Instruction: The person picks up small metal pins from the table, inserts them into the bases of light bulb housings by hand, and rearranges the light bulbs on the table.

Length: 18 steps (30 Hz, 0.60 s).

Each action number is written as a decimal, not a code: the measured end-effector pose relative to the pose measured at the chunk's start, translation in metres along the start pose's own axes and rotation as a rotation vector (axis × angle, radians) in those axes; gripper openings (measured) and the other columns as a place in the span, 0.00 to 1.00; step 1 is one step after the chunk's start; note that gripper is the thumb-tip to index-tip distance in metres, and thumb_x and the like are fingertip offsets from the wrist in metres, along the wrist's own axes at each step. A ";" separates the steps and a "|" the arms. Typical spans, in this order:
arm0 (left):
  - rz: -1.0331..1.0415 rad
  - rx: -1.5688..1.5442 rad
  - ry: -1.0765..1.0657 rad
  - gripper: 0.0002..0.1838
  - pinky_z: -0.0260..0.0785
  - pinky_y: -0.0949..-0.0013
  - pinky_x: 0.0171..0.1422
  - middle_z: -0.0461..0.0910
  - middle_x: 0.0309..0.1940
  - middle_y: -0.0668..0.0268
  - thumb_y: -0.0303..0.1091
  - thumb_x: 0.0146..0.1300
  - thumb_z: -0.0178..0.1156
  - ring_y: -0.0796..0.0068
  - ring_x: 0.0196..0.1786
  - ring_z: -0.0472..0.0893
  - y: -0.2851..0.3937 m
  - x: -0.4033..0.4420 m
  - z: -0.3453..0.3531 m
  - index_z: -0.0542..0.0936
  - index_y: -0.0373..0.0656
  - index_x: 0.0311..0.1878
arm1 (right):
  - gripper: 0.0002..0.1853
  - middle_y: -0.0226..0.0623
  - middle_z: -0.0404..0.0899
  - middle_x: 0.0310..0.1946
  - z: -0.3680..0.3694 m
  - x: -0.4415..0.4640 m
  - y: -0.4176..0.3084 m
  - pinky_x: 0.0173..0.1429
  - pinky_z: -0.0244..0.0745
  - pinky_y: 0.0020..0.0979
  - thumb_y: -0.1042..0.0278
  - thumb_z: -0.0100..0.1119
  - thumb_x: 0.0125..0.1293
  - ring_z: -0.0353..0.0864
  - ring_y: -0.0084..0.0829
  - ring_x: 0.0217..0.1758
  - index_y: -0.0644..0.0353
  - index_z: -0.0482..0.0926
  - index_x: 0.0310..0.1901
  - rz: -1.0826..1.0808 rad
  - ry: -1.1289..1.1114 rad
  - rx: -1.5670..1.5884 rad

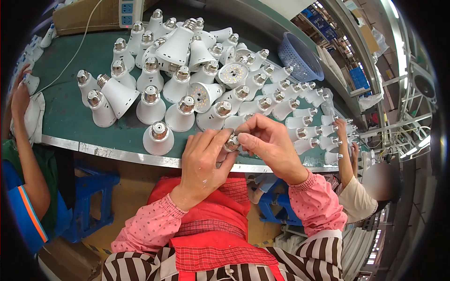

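My left hand is closed around a light bulb just over the table's front edge. The bulb's silver screw cap shows between my fingers, and its white body is mostly hidden by the hand. At the tip of that cap my right hand is pinched, thumb against forefinger. Whatever lies between those fingertips is too small to make out. A white bulb stands cap-up to the left of my hands. Behind them several more bulbs crowd the green table, some upright, some lying on their sides.
A blue plastic basket leans at the back right. A power strip and a cardboard box are at the back left, with a white cable. Co-workers' arms reach in from both sides. Blue stools stand below.
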<state>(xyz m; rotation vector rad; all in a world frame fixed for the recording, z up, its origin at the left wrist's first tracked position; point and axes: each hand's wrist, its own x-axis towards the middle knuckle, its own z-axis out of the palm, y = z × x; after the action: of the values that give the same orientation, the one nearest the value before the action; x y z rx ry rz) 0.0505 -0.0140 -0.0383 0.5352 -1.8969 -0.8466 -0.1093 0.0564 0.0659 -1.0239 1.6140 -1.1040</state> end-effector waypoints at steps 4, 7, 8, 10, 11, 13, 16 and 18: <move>-0.002 0.012 -0.010 0.26 0.69 0.56 0.49 0.80 0.45 0.61 0.27 0.55 0.75 0.55 0.43 0.80 0.000 0.001 0.000 0.82 0.40 0.59 | 0.11 0.30 0.83 0.38 0.002 0.004 -0.002 0.41 0.75 0.23 0.67 0.72 0.72 0.78 0.18 0.36 0.63 0.80 0.45 0.057 -0.027 0.112; 0.001 0.009 -0.009 0.27 0.68 0.56 0.48 0.80 0.44 0.61 0.27 0.55 0.75 0.55 0.43 0.80 0.001 0.000 0.001 0.82 0.40 0.59 | 0.10 0.30 0.83 0.37 0.003 0.006 -0.003 0.39 0.74 0.23 0.70 0.71 0.71 0.77 0.18 0.35 0.63 0.79 0.44 0.074 -0.018 0.105; 0.003 0.007 -0.007 0.27 0.68 0.56 0.48 0.80 0.44 0.61 0.27 0.55 0.75 0.55 0.43 0.80 0.000 0.000 0.001 0.82 0.41 0.59 | 0.08 0.30 0.83 0.37 0.003 0.007 -0.004 0.39 0.74 0.23 0.72 0.70 0.70 0.78 0.18 0.35 0.63 0.79 0.44 0.091 -0.018 0.114; -0.003 0.006 -0.012 0.27 0.69 0.55 0.49 0.81 0.46 0.60 0.26 0.55 0.75 0.54 0.44 0.80 0.001 0.002 0.000 0.82 0.40 0.60 | 0.07 0.31 0.84 0.36 0.003 0.009 -0.005 0.39 0.73 0.23 0.76 0.67 0.68 0.78 0.17 0.36 0.64 0.80 0.44 0.125 -0.012 0.135; -0.004 0.001 -0.019 0.27 0.69 0.55 0.49 0.81 0.46 0.60 0.26 0.55 0.75 0.54 0.45 0.80 0.002 0.001 0.000 0.82 0.40 0.60 | 0.06 0.31 0.84 0.36 0.002 0.011 -0.004 0.37 0.73 0.23 0.77 0.66 0.66 0.78 0.17 0.35 0.64 0.80 0.43 0.121 -0.019 0.136; -0.032 -0.007 -0.025 0.27 0.71 0.54 0.51 0.82 0.48 0.58 0.26 0.55 0.75 0.52 0.47 0.81 0.002 -0.002 0.002 0.82 0.40 0.60 | 0.06 0.29 0.82 0.35 0.001 0.014 -0.005 0.38 0.72 0.23 0.75 0.67 0.69 0.77 0.18 0.34 0.63 0.79 0.43 0.132 -0.046 0.133; -0.069 -0.037 -0.065 0.28 0.74 0.53 0.55 0.82 0.49 0.54 0.24 0.56 0.75 0.48 0.50 0.82 0.004 -0.001 0.000 0.82 0.38 0.61 | 0.07 0.30 0.82 0.35 -0.005 0.007 -0.004 0.39 0.74 0.24 0.75 0.66 0.71 0.78 0.18 0.36 0.64 0.81 0.47 0.093 -0.014 0.089; -0.121 -0.073 -0.107 0.27 0.75 0.53 0.56 0.83 0.50 0.53 0.24 0.56 0.75 0.46 0.50 0.83 0.005 0.000 -0.002 0.82 0.37 0.61 | 0.09 0.30 0.83 0.36 -0.011 -0.009 -0.015 0.40 0.75 0.24 0.74 0.66 0.71 0.79 0.18 0.37 0.64 0.81 0.50 0.058 0.034 0.036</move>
<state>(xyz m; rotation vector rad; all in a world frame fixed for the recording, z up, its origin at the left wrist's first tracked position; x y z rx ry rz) 0.0524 -0.0117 -0.0337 0.5743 -1.9365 -1.0375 -0.1159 0.0633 0.0842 -0.9335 1.6352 -1.1125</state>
